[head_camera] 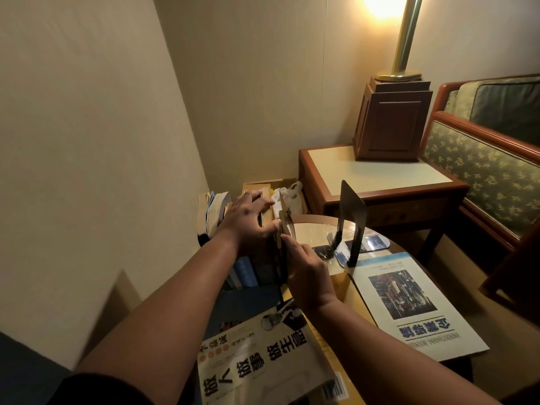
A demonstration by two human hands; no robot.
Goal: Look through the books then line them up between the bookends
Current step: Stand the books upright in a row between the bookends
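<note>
**Q:** Why are both hands crowded at one spot?

**A:** My left hand (248, 220) lies flat over the tops of the upright books (248, 271), fingers spread and thumb against the near bookend (285, 213), so the row can't fan open. My right hand (309, 276) is curled round that bookend's edge, pinching the thin plate and pressing it toward the last book. The hands sit close together, one on either side of the plate.

**Q:** Is the plate seated?

**A:** I can't tell, because my right hand hides its foot.

**Q:** And the other one?

**A:** The far bookend (352, 217) stands upright on the table (312, 229), well apart from the row, with nothing leaning on it.

**Q:** So the job isn't finished?

**A:** I'd say not. The cream book (263, 355) lies flat nearest me, and the city-photo book (409, 305) lies flat to its right. Both are outside the row and will need to go in.

**Q:** What could go wrong?

**A:** If I let go of the plate too soon, I reckon the upright books would lean and slide.
</note>
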